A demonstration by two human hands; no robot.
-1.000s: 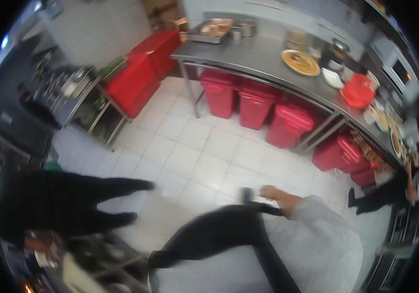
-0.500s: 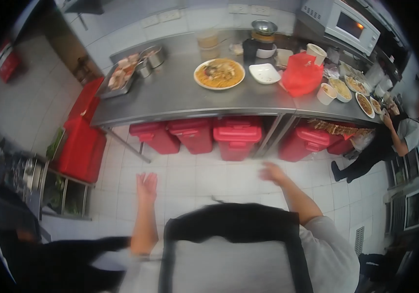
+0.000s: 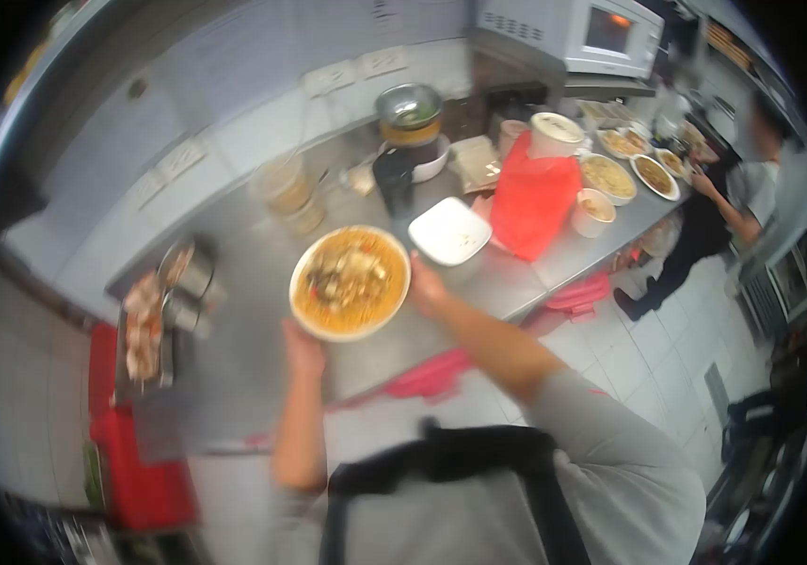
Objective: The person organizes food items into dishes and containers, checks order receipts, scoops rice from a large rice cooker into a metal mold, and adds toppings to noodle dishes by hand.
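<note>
A round white plate of noodles (image 3: 351, 282) in orange sauce, with pale and dark pieces on top, is between my hands at the steel counter. My left hand (image 3: 304, 352) grips its near left rim, and my right hand (image 3: 429, 285) holds the right rim. Fingers of both hands are partly hidden under or behind the rim. Whether the plate is lifted or still rests on the counter I cannot tell. Just right of it lies a white square dish (image 3: 450, 232), with a black cup (image 3: 393, 184) behind.
Along the steel counter (image 3: 243, 377) stand a tray of raw meat (image 3: 143, 330), metal pots (image 3: 189, 273), a red bag (image 3: 533, 200), a tub (image 3: 556, 135) and several food dishes. Red bins (image 3: 429, 374) sit underneath. Another person (image 3: 704, 207) works at the right.
I have come closer to the counter. Both my hands, which were apart over the floor, have reached forward and taken hold of the plate of noodles.
</note>
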